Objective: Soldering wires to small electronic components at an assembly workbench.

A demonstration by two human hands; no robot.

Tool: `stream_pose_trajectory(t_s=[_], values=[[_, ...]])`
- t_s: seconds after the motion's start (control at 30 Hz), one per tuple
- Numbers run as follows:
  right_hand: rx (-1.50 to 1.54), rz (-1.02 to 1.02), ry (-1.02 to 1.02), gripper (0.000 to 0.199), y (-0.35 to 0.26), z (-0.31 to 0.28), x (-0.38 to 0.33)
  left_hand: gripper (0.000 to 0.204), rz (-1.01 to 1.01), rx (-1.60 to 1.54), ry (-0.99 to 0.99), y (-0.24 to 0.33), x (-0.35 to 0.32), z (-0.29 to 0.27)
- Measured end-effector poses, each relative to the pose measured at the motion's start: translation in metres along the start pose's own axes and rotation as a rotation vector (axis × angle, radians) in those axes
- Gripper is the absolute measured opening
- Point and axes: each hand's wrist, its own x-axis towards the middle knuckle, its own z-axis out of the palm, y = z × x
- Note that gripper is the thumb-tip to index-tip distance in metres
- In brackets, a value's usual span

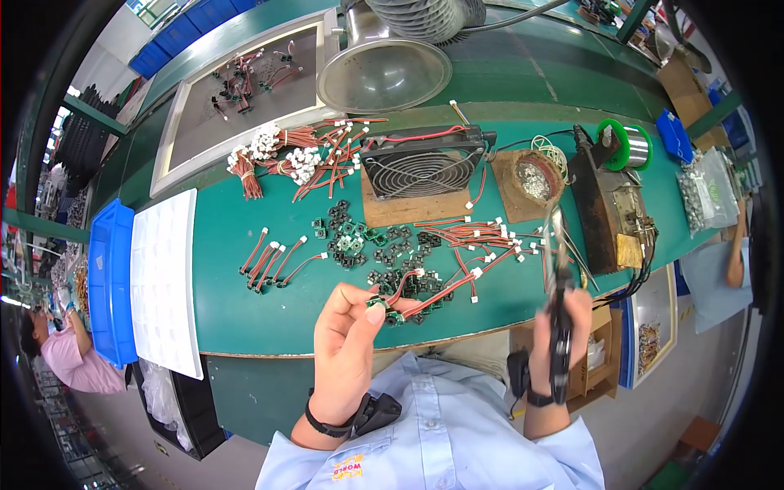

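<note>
My left hand [345, 339] pinches a small green circuit board [376, 303] between thumb and fingers, above the near edge of the green bench. A red-and-black wire lead with a white plug [475, 274] runs out to the right from beside the fingers. My right hand [572, 322] is wrapped round the black handle of a soldering iron [560, 314], smeared by motion, its metal end pointing away from me. Just beyond my left fingers lies a pile of small black-and-green boards [408, 282]. Several wire leads [469, 234] are spread between the pile and the iron.
A black fan [425, 167] stands mid-bench, near bundled leads [282, 151]. Rightward are a round pot [536, 180], a solder spool [624, 145] and a dark metal box [608, 216]. A white tray [163, 278] and blue bin [112, 282] line the left. Another person [75, 355] is far left.
</note>
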Motion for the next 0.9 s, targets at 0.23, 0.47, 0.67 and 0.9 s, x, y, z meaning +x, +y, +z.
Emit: stream_pose_trajectory(t_s=[0.23, 0.47, 0.67, 0.9], values=[[-0.276, 0.142, 0.044, 0.039, 0.010, 0.021, 0.039, 0.008, 0.020, 0.033, 0.037, 0.002, -0.001, -0.002], [0.064, -0.325, -0.366, 0.043, -0.042, -0.008, 0.011, 0.007, 0.066, 0.181, 0.081, -0.001, 0.002, -0.003], [0.083, -0.308, -0.530, 0.036, -0.051, -0.007, 0.007, 0.007, 0.086, 0.256, 0.070, -0.003, 0.004, -0.002], [0.090, -0.281, -0.542, 0.036, -0.051, -0.004, 0.007, 0.009, 0.090, 0.263, 0.063, -0.002, 0.003, -0.001]])
